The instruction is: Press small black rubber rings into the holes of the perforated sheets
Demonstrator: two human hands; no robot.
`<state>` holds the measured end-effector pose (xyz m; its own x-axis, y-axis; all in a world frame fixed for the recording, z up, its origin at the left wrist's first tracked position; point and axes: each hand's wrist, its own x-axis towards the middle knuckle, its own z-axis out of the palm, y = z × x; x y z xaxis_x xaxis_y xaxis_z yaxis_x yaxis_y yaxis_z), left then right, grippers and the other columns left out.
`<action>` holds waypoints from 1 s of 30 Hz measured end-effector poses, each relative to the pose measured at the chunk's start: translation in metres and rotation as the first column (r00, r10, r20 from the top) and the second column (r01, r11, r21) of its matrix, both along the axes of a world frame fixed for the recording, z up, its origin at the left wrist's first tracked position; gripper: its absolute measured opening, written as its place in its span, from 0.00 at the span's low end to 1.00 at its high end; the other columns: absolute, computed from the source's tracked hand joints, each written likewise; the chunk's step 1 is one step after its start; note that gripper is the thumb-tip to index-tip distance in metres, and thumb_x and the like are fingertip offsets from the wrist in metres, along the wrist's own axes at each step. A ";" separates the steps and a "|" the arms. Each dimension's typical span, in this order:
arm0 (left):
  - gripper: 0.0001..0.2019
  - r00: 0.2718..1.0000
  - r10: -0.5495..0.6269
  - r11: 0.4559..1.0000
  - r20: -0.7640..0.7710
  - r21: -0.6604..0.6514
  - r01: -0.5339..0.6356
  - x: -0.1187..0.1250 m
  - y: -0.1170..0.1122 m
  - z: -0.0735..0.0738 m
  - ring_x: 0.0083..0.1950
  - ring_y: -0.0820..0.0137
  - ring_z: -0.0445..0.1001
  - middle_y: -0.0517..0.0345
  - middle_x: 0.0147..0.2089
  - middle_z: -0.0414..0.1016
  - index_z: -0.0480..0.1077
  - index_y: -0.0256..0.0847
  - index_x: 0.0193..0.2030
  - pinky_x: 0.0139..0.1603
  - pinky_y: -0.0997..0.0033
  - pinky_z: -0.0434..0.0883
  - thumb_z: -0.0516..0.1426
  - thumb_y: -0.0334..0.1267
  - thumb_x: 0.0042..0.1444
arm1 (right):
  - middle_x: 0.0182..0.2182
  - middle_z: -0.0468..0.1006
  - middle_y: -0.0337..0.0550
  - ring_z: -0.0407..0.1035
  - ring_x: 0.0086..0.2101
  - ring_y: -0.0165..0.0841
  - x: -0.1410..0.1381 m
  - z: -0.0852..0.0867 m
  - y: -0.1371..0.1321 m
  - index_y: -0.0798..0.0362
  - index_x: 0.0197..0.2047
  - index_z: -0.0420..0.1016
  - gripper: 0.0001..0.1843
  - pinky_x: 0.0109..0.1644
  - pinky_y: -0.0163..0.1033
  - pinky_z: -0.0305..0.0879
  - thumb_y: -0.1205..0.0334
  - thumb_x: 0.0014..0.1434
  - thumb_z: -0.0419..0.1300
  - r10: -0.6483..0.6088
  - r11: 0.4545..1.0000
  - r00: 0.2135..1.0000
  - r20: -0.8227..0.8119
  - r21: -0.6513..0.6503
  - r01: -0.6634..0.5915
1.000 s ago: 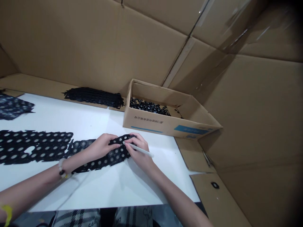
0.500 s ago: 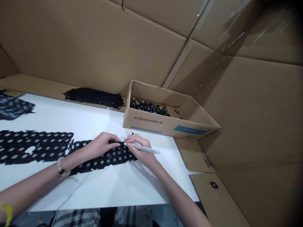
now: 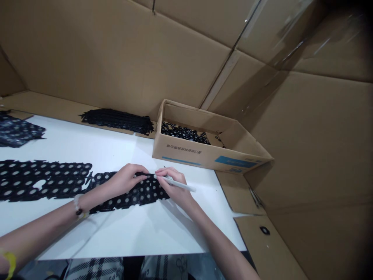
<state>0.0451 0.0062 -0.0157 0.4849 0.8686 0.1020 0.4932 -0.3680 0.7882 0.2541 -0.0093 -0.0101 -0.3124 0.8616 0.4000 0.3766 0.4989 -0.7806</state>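
Holding: our right hand (image 3: 174,187) closed in a pinch on a white pen (image 3: 181,184), tip at the black perforated strip (image 3: 131,194).
Pressing: our left hand (image 3: 126,179) curled on it, firm grip unclear.
Long axis: runs left-right, right hand nearer its end.

Blk holed sheet (image 3: 142,195) flat, white pen (image 3: 178,184) at its edge

Bare forearms show, with a bracelet of pale and dark beads (image 3: 77,205) on the left wrist (image 3: 80,206), a yellow band (image 3: 10,262) farther up that arm, and black-and-white checked clothing (image 3: 93,268) below that wrist.
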 end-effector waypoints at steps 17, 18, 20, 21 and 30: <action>0.13 0.984 0.029 0.991 -0.175 -0.123 -0.051 -0.002 0.002 0.003 0.33 0.63 0.73 0.59 0.30 0.77 0.72 0.39 0.30 0.33 0.71 0.64 0.58 0.48 0.50 | 0.40 0.79 0.46 0.69 0.45 0.38 -0.003 -0.001 -0.003 0.49 0.36 0.75 0.07 0.51 0.47 0.65 0.64 0.59 0.56 0.019 0.987 0.998 0.054 0.158 -0.027; 0.13 0.982 0.026 0.989 -0.190 -0.138 -0.053 -0.003 0.002 0.002 0.31 0.64 0.72 0.60 0.27 0.76 0.71 0.39 0.27 0.31 0.72 0.63 0.57 0.48 0.51 | 0.42 0.78 0.46 0.68 0.47 0.38 -0.002 0.001 -0.003 0.50 0.35 0.75 0.06 0.53 0.48 0.64 0.64 0.59 0.56 0.005 0.986 0.999 0.046 0.167 -0.013; 0.14 0.984 0.021 0.987 -0.180 -0.155 -0.049 -0.004 0.004 0.000 0.29 0.65 0.71 0.60 0.25 0.75 0.70 0.38 0.25 0.29 0.73 0.61 0.56 0.48 0.52 | 0.45 0.77 0.47 0.66 0.50 0.39 -0.001 0.005 -0.004 0.50 0.32 0.76 0.05 0.56 0.49 0.61 0.65 0.57 0.58 -0.027 0.985 0.999 0.031 0.170 0.021; 0.14 0.986 0.017 0.986 -0.163 -0.164 -0.045 -0.005 0.004 0.000 0.30 0.65 0.71 0.60 0.26 0.75 0.71 0.37 0.26 0.29 0.73 0.61 0.56 0.47 0.52 | 0.47 0.77 0.47 0.65 0.51 0.40 -0.001 0.005 -0.004 0.50 0.31 0.76 0.05 0.57 0.50 0.60 0.66 0.56 0.58 -0.033 0.987 0.999 0.030 0.161 0.027; 0.13 0.998 -0.018 0.991 -0.064 -0.136 0.009 -0.004 0.003 0.002 0.32 0.67 0.70 0.62 0.28 0.75 0.71 0.37 0.29 0.33 0.75 0.62 0.55 0.46 0.55 | 0.50 0.76 0.45 0.63 0.54 0.40 0.001 -0.001 -0.001 0.49 0.31 0.78 0.05 0.58 0.50 0.60 0.65 0.55 0.60 -0.032 0.998 0.996 0.078 0.049 0.029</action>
<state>0.0408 0.0094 -0.0139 0.4988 0.8654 -0.0481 0.5409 -0.2674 0.7975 0.2546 -0.0105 -0.0110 -0.3184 0.8519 0.4158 0.4516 0.5220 -0.7236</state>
